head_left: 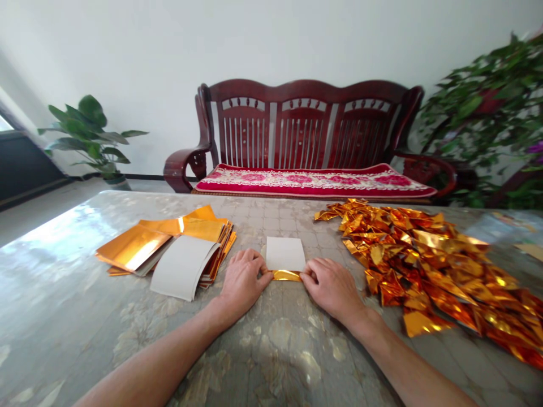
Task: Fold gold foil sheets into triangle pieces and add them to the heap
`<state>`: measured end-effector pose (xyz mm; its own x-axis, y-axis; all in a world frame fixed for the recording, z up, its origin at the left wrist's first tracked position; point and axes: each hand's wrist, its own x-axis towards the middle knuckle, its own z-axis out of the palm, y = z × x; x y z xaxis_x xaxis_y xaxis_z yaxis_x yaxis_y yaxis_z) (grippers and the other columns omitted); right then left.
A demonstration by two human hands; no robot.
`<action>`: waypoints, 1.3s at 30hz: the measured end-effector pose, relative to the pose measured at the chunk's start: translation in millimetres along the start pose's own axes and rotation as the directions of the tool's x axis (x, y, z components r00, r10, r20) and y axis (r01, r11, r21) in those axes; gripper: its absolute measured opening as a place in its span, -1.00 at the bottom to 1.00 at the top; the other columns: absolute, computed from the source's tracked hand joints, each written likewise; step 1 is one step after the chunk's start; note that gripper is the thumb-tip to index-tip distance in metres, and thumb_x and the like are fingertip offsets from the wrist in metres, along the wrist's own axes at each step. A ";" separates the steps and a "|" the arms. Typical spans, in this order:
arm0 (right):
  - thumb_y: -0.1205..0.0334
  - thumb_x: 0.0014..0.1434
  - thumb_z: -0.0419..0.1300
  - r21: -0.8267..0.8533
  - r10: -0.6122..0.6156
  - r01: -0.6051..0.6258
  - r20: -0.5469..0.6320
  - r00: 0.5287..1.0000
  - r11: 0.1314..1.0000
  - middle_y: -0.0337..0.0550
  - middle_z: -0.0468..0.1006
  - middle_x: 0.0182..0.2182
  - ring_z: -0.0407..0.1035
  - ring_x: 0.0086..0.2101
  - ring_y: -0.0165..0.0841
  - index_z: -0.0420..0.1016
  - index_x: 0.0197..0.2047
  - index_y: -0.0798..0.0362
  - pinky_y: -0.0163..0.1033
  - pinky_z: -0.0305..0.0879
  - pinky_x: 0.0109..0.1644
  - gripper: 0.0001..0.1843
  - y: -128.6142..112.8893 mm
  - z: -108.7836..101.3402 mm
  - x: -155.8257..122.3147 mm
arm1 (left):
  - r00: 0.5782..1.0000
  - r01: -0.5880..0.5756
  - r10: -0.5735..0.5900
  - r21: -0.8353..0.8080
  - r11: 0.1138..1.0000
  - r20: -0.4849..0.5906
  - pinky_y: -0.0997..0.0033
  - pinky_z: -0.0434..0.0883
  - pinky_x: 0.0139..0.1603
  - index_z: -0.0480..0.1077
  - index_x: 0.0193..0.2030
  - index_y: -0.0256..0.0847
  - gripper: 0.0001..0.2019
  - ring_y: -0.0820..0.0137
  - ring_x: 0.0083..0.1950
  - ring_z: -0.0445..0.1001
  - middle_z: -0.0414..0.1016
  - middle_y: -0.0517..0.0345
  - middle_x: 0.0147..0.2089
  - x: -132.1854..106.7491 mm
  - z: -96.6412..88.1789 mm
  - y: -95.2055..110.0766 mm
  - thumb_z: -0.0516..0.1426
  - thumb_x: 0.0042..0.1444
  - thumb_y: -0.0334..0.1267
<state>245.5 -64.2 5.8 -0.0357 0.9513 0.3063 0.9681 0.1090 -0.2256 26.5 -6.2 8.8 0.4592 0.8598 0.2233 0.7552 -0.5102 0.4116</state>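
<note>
L hand [245, 277] & R hand [331, 284], 1 ea.: backs up, fingers curled, pinching opp. ends of part-folded gold/wht. sheet [285, 254].

The sheet [285, 253] looks like paper, matt on its pale face, glossy gold on its folded edge. The heaped pieces [432, 240] gleam like metal foil. The bench [302, 138] looks like glossy wood.

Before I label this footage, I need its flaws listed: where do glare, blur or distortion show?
Head view: glare whitens the left side of the table; head view: highlights hit the gold sheets and foil pile; head view: the plant at the right edge looks soft and stretched; head view: the pale sheet shows readable edges.
</note>
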 end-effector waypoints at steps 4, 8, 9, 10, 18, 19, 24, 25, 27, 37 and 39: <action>0.26 0.20 0.18 -0.013 -0.003 0.003 0.001 1.000 1.000 -0.24 0.49 -0.44 0.31 -0.37 -0.34 0.39 -0.43 0.00 -0.24 0.02 -0.30 -0.84 -1.0 0.7 -0.2 | 1.000 -0.009 0.009 0.012 1.000 -0.009 0.21 0.30 0.04 0.47 -0.40 -0.15 -0.86 0.24 -0.03 0.39 0.44 0.14 -0.15 -0.1 0.2 -0.5 0.25 0.13 -0.19; 0.25 0.20 0.22 0.004 -0.009 0.009 -0.009 1.000 1.000 -0.23 0.50 -0.36 0.34 -0.30 -0.30 0.40 -0.34 0.00 -0.23 0.09 -0.24 -0.91 -0.9 2.2 -0.7 | 0.996 -0.058 0.061 0.050 0.997 -0.058 0.14 0.32 0.10 0.49 -0.16 -0.13 -0.83 0.20 0.05 0.37 0.42 0.08 0.01 -1.3 -0.1 1.9 0.28 0.10 -0.22; 0.25 0.20 0.23 0.014 -0.015 0.016 -0.024 1.000 1.000 -0.22 0.51 -0.32 0.35 -0.26 -0.29 0.41 -0.29 0.00 -0.23 0.12 -0.21 -0.94 -1.1 2.4 -0.8 | 0.994 -0.083 0.087 0.063 0.995 -0.068 0.13 0.32 0.12 0.48 -0.10 -0.12 -0.80 0.18 0.07 0.36 0.40 0.06 0.05 -1.8 0.3 3.0 0.28 0.11 -0.24; 0.26 0.20 0.24 0.019 -0.027 0.028 -0.040 0.999 0.999 -0.20 0.51 -0.27 0.35 -0.22 -0.27 0.42 -0.23 0.00 -0.22 0.14 -0.18 -0.93 -1.4 2.4 -1.0 | 0.990 -0.113 0.118 0.072 0.991 -0.071 0.12 0.32 0.13 0.49 -0.07 -0.11 -0.80 0.18 0.09 0.34 0.39 0.05 0.09 -2.4 1.0 4.0 0.25 0.14 -0.26; 0.29 0.34 0.13 -0.062 -0.338 0.336 -0.016 0.941 0.940 -0.15 0.52 -0.22 0.30 -0.15 -0.24 0.52 -0.10 -0.06 -0.16 0.15 -0.09 -0.85 -8.5 -0.9 -5.7 | 0.919 -0.388 0.381 0.065 0.919 0.101 0.33 0.39 0.02 0.50 -0.07 -0.09 -0.83 0.32 -0.05 0.41 0.50 0.14 -0.10 -6.5 6.5 9.3 0.10 0.30 -0.35; 0.28 0.34 0.13 -0.052 -0.378 0.377 0.003 0.926 0.925 -0.16 0.53 -0.21 0.31 -0.15 -0.25 0.52 -0.07 -0.06 -0.16 0.15 -0.07 -0.83 -9.0 -1.4 -6.0 | 0.912 -0.401 0.389 0.085 0.912 0.129 0.31 0.40 0.02 0.49 -0.06 -0.11 -0.84 0.31 -0.05 0.41 0.51 0.14 -0.12 -7.8 6.0 10.6 0.11 0.30 -0.34; 0.28 0.34 0.14 -0.053 -0.445 0.449 0.073 0.893 0.892 -0.15 0.55 -0.18 0.34 -0.15 -0.27 0.51 0.03 -0.03 -0.17 0.19 -0.05 -0.77 -10.3 -4.5 -7.1 | 0.904 -0.411 0.370 0.201 0.889 0.213 0.22 0.40 0.08 0.42 0.05 -0.22 -0.78 0.23 0.03 0.43 0.50 0.01 -0.02 -18.9 4.5 18.8 0.08 0.29 -0.38; 0.29 0.33 0.14 -0.058 -0.440 0.445 0.078 0.895 0.894 -0.15 0.56 -0.17 0.34 -0.15 -0.27 0.51 0.03 -0.03 -0.18 0.20 -0.05 -0.76 -10.4 -5.1 -7.7 | 0.904 -0.411 0.366 0.212 0.887 0.220 0.22 0.39 0.11 0.40 0.09 -0.23 -0.75 0.22 0.07 0.43 0.49 -0.02 0.03 -21.5 4.6 19.8 0.07 0.29 -0.40; 0.32 0.32 0.14 -0.056 -0.421 0.426 0.074 0.904 0.903 -0.14 0.57 -0.15 0.35 -0.14 -0.27 0.52 0.03 -0.02 -0.18 0.21 -0.05 -0.76 -9.7 -6.0 -9.5 | 0.907 -0.403 0.354 0.231 0.886 0.227 0.21 0.37 0.17 0.35 0.16 -0.22 -0.68 0.21 0.15 0.41 0.45 -0.07 0.13 -26.1 4.4 20.5 0.06 0.28 -0.43; 0.46 0.27 0.09 -0.070 -0.305 0.308 0.046 0.951 0.949 -0.13 0.58 -0.20 0.37 -0.12 -0.27 0.57 -0.13 0.02 -0.18 0.20 -0.02 -0.74 2.2 -10.8 -16.2 | 0.923 -0.326 0.235 0.295 0.898 0.304 0.26 0.42 0.01 0.43 -0.04 -0.17 -0.82 0.22 0.03 0.49 0.53 0.01 -0.01 -24.6 -17.8 15.5 0.06 0.30 -0.41; 0.41 0.30 0.11 -0.110 -0.309 0.315 0.068 0.949 0.943 -0.14 0.57 -0.24 0.37 -0.15 -0.28 0.56 -0.17 0.01 -0.20 0.19 -0.06 -0.79 1.1 -12.4 -14.1 | 0.923 -0.333 0.242 0.306 0.892 0.298 0.28 0.41 -0.06 0.43 -0.13 -0.18 -0.88 0.22 -0.05 0.51 0.55 0.04 -0.11 -20.5 -18.3 13.8 0.06 0.31 -0.37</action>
<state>250.2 -81.1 12.7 -0.3497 0.8885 0.2971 0.9288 0.3703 -0.0142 18.9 -30.5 26.1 0.7462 0.6643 0.0429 0.6641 -0.7473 0.0220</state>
